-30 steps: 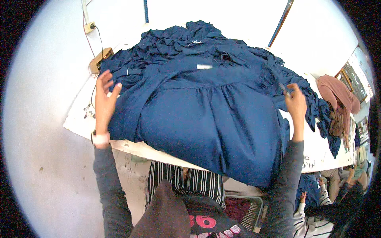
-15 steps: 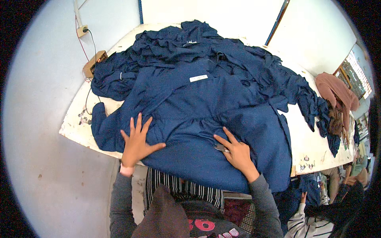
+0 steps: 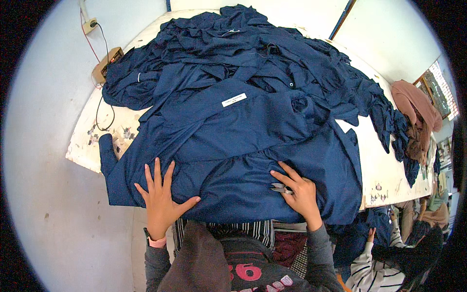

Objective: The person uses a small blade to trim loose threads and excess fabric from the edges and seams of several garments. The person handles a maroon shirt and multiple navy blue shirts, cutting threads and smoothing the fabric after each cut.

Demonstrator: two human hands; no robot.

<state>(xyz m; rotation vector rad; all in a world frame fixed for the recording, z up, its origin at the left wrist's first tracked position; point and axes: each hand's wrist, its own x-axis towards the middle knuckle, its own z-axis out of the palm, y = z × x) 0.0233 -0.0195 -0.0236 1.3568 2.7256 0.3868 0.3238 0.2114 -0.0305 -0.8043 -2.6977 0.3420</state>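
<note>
A navy blue garment (image 3: pixel 224 180) lies spread over the near part of the table, its front edge hanging toward me. My left hand (image 3: pixel 163 207) presses flat on its left side, fingers spread and thumb out, holding nothing. My right hand (image 3: pixel 302 197) rests on the right side of the cloth, with small metal thread snips (image 3: pixel 281 189) held in it, their tips pointing left. Between and beyond the hands the fabric is creased. A white label (image 3: pixel 234 100) sits on the cloth farther up.
A large heap of navy garments (image 3: pixel 219 41) covers the table's far side. A brown box (image 3: pixel 107 65) with cables stands at the left by the wall. Brown cloth (image 3: pixel 416 109) is piled at the right. Another person in a striped sleeve (image 3: pixel 374 272) handles navy cloth at lower right.
The garment has been drawn toward me and smoothed, its near part shifting down in view. Both hands have moved nearer to me; the left fingers stay spread, and the snips stay in the right hand.
</note>
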